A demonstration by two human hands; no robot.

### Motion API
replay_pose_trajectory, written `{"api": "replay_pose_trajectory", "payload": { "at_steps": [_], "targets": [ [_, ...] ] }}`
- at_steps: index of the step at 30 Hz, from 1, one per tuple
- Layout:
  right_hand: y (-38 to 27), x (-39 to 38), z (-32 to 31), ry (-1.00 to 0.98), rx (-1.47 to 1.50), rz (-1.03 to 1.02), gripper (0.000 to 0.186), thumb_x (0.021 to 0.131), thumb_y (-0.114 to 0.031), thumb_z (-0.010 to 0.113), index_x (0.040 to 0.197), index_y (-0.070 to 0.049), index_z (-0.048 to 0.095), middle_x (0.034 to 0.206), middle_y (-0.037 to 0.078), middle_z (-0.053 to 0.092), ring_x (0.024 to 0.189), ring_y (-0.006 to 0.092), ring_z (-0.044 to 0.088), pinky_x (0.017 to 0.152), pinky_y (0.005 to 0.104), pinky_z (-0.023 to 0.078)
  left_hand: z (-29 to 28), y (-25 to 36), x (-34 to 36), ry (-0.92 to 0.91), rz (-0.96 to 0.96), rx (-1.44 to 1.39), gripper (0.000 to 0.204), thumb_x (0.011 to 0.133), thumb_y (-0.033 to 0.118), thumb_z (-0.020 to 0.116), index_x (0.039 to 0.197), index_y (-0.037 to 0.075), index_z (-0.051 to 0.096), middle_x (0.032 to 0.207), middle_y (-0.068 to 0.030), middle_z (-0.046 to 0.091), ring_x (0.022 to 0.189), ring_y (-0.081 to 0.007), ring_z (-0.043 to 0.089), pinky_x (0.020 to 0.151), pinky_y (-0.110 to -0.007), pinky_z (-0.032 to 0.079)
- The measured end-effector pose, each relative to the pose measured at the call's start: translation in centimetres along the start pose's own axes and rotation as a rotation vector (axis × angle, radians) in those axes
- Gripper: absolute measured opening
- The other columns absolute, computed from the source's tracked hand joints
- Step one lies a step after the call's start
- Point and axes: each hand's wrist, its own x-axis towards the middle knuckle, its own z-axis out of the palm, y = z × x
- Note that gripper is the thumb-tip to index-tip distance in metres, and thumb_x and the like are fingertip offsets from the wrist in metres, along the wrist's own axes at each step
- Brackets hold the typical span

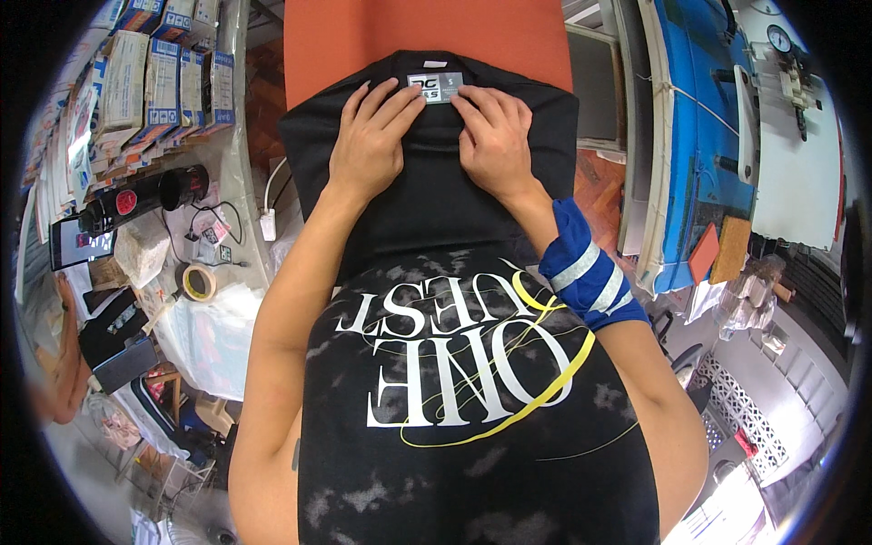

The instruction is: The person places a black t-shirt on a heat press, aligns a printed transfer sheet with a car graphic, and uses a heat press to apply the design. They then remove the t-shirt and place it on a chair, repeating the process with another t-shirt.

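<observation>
A black garment [427,200] lies spread over an orange board [427,27], its collar at the far end. At the neck sits a small grey and white label [435,88]. My left hand [374,141] rests on the fabric at the label's left side, fingers spread and their tips by its edge. On the other side, my right hand [498,141] has its fingers stretched out, the fingertips touching or very near the label's right edge. Both hands press lightly on the cloth. A blue cloth [589,268] with pale stripes is wrapped around my right arm near the elbow.
On the left, a bench holds stacked cardboard boxes [163,82], a black cylinder [145,195], a tape roll [197,282] and clear plastic. To the right stand a blue framed panel [695,136] and a round gauge [778,37]. Another person's arm [70,354] shows at far left.
</observation>
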Motion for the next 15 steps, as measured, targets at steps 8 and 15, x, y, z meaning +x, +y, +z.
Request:
{"api": "replay_pose_trajectory", "payload": {
  "at_steps": [8,15],
  "targets": [
    [-0.05,0.2,0.03,0.008,-0.001,-0.018,0.04,0.078,-0.007,0.07,0.117,-0.009,0.073,0.127,0.005,0.068,0.121,0.027,0.06,0.107,0.0494,0.038,0.13,-0.08,-0.11,0.011,-0.008,-0.01,0.052,0.085,-0.006,0.059,0.133,0.012,0.068,0.144,-0.0032,0.063,0.141,-0.0273,0.052,0.122,-0.05,0.032],
    [-0.13,0.12,-0.16,0.038,-0.015,-0.052,0.041,0.077,-0.007,0.071,0.118,-0.009,0.071,0.126,0.004,0.067,0.118,0.0275,0.06,0.105,0.0493,0.038,0.36,0.03,-0.22,0.063,0.028,0.0,0.049,0.083,-0.002,0.062,0.13,0.011,0.068,0.141,-0.0028,0.064,0.137,-0.0277,0.053,0.119,-0.051,0.034]
  ]
}}
